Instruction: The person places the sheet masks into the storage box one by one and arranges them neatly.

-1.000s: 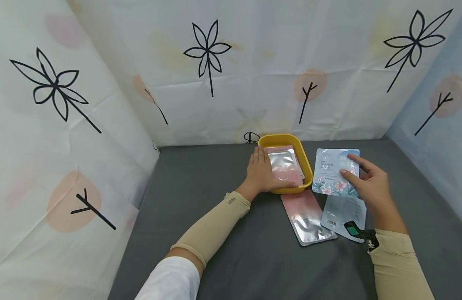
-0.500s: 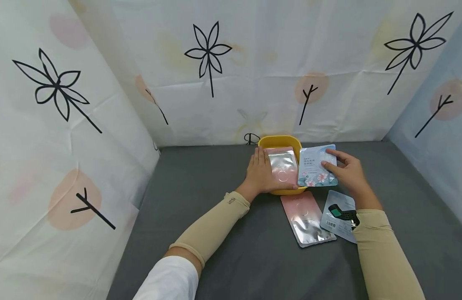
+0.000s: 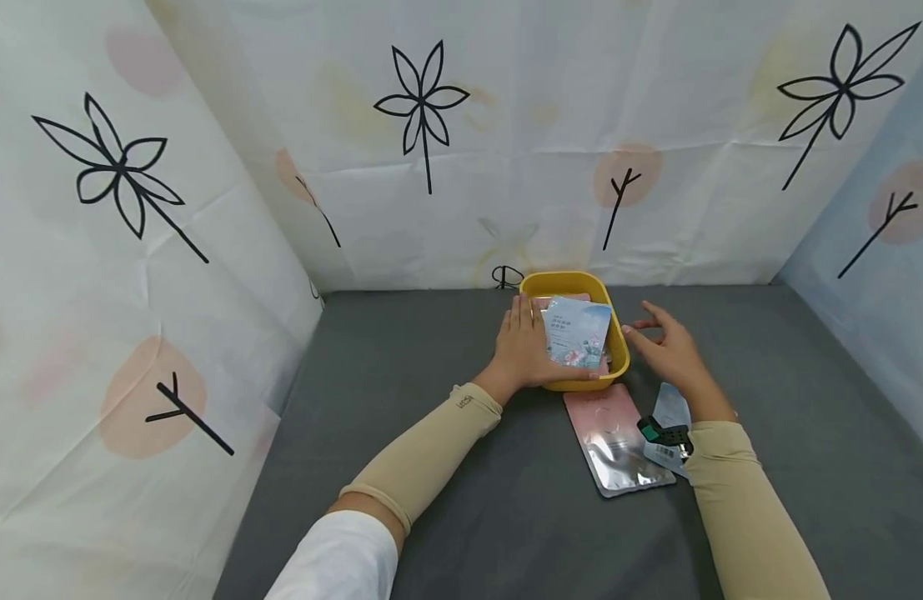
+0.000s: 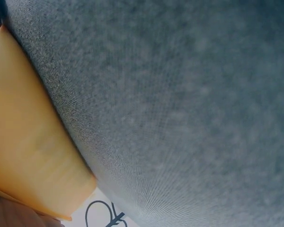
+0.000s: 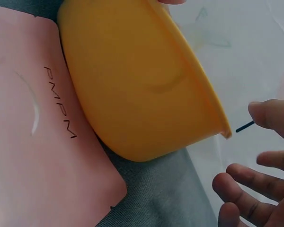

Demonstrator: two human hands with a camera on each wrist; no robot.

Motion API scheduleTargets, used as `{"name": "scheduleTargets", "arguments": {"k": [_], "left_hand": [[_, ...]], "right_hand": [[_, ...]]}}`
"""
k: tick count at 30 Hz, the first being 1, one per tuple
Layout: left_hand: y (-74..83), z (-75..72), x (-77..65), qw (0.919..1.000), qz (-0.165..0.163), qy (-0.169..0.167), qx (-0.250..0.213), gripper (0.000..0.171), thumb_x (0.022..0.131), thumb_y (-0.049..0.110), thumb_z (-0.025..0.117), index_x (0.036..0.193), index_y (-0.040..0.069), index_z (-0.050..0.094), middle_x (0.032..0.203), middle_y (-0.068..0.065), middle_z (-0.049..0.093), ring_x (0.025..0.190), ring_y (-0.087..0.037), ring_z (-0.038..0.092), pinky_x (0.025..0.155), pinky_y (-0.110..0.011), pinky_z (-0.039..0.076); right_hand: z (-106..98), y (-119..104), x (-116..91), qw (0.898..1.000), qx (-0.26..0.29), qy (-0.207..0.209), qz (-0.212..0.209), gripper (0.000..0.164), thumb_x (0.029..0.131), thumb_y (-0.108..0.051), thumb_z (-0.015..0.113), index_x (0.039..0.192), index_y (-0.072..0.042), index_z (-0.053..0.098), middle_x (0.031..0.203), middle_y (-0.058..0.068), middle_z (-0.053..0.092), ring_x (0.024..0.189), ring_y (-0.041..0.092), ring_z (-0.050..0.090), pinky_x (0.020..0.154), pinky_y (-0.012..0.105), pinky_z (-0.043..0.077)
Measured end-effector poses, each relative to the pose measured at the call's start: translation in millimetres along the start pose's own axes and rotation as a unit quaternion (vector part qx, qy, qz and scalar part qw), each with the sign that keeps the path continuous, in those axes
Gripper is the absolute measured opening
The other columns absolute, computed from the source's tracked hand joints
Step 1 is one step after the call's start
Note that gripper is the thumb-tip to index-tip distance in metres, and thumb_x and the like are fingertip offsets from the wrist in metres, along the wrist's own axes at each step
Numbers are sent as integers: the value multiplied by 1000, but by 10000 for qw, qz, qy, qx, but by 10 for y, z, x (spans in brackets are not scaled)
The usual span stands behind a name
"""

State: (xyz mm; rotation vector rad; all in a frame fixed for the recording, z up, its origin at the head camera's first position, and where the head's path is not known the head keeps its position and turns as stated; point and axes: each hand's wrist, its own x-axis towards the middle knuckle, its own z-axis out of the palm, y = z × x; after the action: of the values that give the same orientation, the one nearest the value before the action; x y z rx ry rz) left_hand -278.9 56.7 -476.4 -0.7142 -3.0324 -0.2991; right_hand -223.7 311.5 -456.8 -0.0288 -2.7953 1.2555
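A yellow basket (image 3: 620, 350) stands at the back of the table, and my left hand (image 3: 519, 346) rests on its left and front rim with the fingers straight. Inside it, a light blue sachet (image 3: 577, 329) with pink flowers lies on top of a pink one that mostly hides beneath. Just right of the rim, my right hand (image 3: 667, 350) holds nothing, its thumb and fingers spread apart; the right wrist view has the fingers (image 5: 248, 189) loosely bent beside the basket wall (image 5: 128, 85).
In front of the basket lies a pink and silver sachet (image 3: 614, 442). A pale blue sachet (image 3: 671, 408) overlaps its right side, partly under my right wrist. Patterned cloth walls (image 3: 461, 225) border the grey table (image 3: 401, 350) at the back and sides.
My right hand has carried the blue flowered sachet leftward and let it go onto the pink sachet in the basket, then drawn slightly right. The left hand has stayed on the rim.
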Motion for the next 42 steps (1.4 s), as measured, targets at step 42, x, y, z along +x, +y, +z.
{"name": "scheduleTargets", "arguments": {"k": [42], "left_hand": [[8, -31, -30, 9996, -86, -1, -261, 155, 67, 100, 61, 169, -3, 7, 178, -24, 4, 168, -34, 5, 135, -47, 14]], "right_hand": [[-738, 661, -1193, 9760, -1983, -400, 810, 65, 102, -34, 69, 134, 21, 53, 121, 43, 62, 104, 58, 65, 78, 62, 56]]}}
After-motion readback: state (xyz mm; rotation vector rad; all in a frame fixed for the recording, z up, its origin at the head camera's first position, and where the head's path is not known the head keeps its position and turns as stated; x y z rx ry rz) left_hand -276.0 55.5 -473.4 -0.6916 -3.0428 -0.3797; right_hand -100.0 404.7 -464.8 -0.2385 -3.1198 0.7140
